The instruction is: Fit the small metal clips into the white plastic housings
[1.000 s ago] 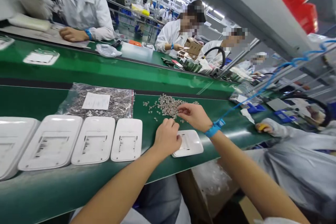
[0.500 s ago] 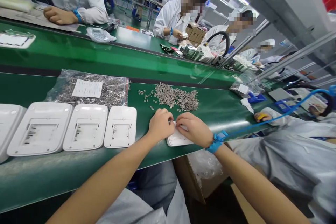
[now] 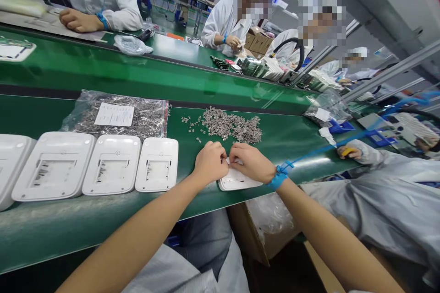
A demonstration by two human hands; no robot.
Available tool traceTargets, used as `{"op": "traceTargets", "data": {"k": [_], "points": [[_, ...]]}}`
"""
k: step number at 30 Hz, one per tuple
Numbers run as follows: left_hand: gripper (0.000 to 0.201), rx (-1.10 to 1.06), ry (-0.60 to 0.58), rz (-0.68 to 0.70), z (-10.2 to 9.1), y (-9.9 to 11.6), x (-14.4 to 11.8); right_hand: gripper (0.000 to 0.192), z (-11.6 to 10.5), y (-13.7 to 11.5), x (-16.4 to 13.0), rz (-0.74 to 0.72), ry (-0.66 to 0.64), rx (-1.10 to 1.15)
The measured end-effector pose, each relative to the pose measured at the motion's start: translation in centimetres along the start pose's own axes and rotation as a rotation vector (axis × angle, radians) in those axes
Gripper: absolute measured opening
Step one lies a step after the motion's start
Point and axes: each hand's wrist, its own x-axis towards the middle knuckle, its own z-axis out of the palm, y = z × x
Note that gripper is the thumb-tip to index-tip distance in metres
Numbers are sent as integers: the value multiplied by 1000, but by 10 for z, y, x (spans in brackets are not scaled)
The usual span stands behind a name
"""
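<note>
A white plastic device housing [image 3: 237, 182] lies on the green bench in front of me, partly covered by my hands. My left hand [image 3: 211, 160] rests at its left side, fingers curled and closed. From the right my right hand [image 3: 249, 162], with a blue wrist strap, reaches over the housing with thumb and fingers pinched together. What the fingertips hold, if anything, is hidden. Just beyond the hands lies a loose pile of small metal clips [image 3: 232, 126]. To the left, several similar white housings [image 3: 157, 165] stand in a row with their battery compartments facing up.
A labelled clear bag of metal parts [image 3: 147, 116] lies behind the row. Beyond it runs a green conveyor belt [image 3: 154, 75]. A co-worker's hand [image 3: 349, 151] is at the bench on the right. Below the bench edge stands a cardboard box [image 3: 247, 233] with plastic film.
My right hand has shifted slightly up and left over the housing, uncovering more of its right side. My left hand stays in nearly the same place.
</note>
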Motion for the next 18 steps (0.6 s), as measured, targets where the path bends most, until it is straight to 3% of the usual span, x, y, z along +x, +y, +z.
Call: {"op": "traceTargets", "data": {"k": [4, 9, 12, 18], "points": [[14, 22, -11, 12, -2, 1, -1, 18, 2, 7, 2, -7, 15, 93], [10, 22, -26, 56, -1, -2, -1, 8, 10, 4, -32, -175, 278, 52], [7, 10, -35, 73, 0, -4, 0, 13, 22, 2, -51, -255, 405, 14], [7, -11, -59, 74, 1, -5, 1, 19, 36, 4, -56, -302, 521, -32]]}}
